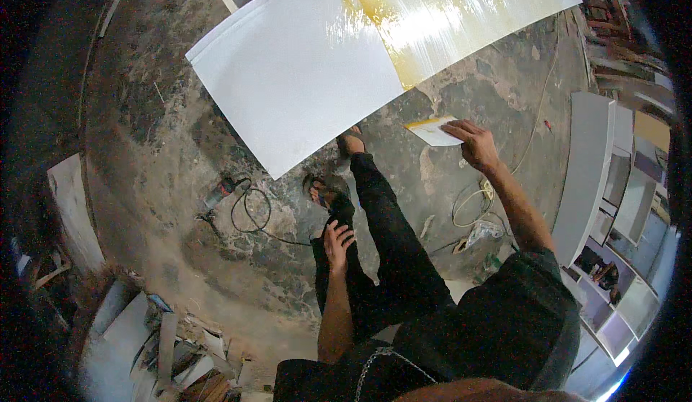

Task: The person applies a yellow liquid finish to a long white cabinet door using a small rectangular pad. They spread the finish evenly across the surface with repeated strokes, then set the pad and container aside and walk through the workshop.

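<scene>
A large white panel [277,88] lies ahead of me, its right part coated with shiny yellowish glue [375,12] that ends in a thick, ragged line. My right hand [472,144] pinches a flat white spreader [435,132] with yellow glue along its far edge. The spreader is off the panel, a little nearer to me than its front edge. Above my left leg hangs my left hand [336,245], fingers apart, holding nothing.
A power tool [222,191] with a looped black cord lies on the stained concrete floor [166,157]. Wood scraps [198,362] pile up at lower left. White shelving units [595,164] stand at right, near a pale cable [461,211] and crumpled plastic [484,233].
</scene>
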Demonstrator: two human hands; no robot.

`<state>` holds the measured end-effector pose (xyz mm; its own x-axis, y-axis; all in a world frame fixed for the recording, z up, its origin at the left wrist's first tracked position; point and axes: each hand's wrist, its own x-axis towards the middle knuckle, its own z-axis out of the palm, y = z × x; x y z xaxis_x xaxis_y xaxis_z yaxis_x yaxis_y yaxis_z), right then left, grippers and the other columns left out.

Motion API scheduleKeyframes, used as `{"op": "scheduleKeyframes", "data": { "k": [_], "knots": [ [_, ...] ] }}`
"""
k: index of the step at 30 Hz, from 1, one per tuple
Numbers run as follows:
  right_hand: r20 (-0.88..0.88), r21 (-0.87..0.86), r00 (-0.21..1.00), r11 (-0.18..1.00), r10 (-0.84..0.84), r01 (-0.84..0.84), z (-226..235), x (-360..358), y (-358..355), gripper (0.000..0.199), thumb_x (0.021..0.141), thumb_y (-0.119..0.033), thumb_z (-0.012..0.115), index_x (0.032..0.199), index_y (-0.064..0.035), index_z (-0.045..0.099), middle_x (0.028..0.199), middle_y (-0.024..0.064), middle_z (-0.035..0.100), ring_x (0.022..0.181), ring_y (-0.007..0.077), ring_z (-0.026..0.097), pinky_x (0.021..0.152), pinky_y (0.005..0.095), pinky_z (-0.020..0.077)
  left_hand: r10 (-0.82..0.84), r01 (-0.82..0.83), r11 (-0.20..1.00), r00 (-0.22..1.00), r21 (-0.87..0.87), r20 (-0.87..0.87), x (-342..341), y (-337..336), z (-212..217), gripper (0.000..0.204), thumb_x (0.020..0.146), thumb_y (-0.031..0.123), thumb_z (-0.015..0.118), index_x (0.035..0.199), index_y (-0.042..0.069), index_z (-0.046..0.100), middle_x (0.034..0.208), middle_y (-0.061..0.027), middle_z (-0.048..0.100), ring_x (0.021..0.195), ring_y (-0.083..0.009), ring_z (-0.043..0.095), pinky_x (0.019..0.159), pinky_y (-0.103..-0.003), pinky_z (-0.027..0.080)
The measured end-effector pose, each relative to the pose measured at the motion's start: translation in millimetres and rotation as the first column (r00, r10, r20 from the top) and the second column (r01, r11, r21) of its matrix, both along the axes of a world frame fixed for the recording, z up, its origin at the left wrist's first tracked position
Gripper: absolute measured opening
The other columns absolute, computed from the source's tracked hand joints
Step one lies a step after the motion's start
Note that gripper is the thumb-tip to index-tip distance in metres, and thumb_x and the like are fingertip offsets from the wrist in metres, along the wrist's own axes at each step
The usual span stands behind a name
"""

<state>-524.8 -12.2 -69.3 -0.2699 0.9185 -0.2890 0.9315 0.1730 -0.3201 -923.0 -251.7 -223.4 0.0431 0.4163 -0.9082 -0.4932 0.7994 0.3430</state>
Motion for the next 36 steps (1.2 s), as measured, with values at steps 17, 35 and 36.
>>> {"op": "scheduleKeyframes", "data": {
  "k": [17, 35, 36],
  "knots": [
    [0.178, 0.552, 0.953, 0.777, 0.246, -0.303, -57.1, -120.7, 315.1, 0.059, 0.080, -0.002, 0.054, 0.134, -0.0262, 0.057, 0.134, 0.0019, 0.059, 0.127, 0.0215, 0.053, 0.114, 0.0434, 0.0359, 0.098, -0.109, 0.982, 0.992, -0.156, -0.082, 46.4, 33.4, -1.1, 0.056, 0.100, 0.053, 0.043, 0.132, 0.008, 0.050, 0.113, -0.0139, 0.064, 0.094, -0.0246, 0.066, 0.080, -0.038, 0.053],
    [0.080, 0.328, 0.834, 0.776, 0.545, -0.539, -50.5, -134.0, 215.3, 0.057, 0.080, -0.015, 0.054, 0.136, -0.0204, 0.057, 0.139, 0.0063, 0.055, 0.131, 0.0256, 0.049, 0.117, 0.0496, 0.0298, 0.219, -0.215, 0.970, 0.976, -0.110, 0.021, 57.1, 0.6, -28.6, 0.062, 0.099, 0.056, 0.041, 0.130, 0.004, 0.054, 0.115, -0.0136, 0.066, 0.097, -0.0252, 0.067, 0.077, -0.041, 0.058],
    [0.073, 0.363, 0.824, 0.755, 0.561, -0.546, -44.1, -132.6, 214.7, 0.057, 0.079, -0.015, 0.054, 0.136, -0.0206, 0.057, 0.138, 0.0065, 0.056, 0.131, 0.0257, 0.050, 0.116, 0.0493, 0.0313, 0.168, -0.173, 0.968, 0.985, -0.184, -0.042, 59.9, 7.5, -21.7, 0.063, 0.099, 0.057, 0.040, 0.129, 0.003, 0.055, 0.114, -0.0134, 0.066, 0.097, -0.0253, 0.067, 0.078, -0.041, 0.058]
  ]
}}
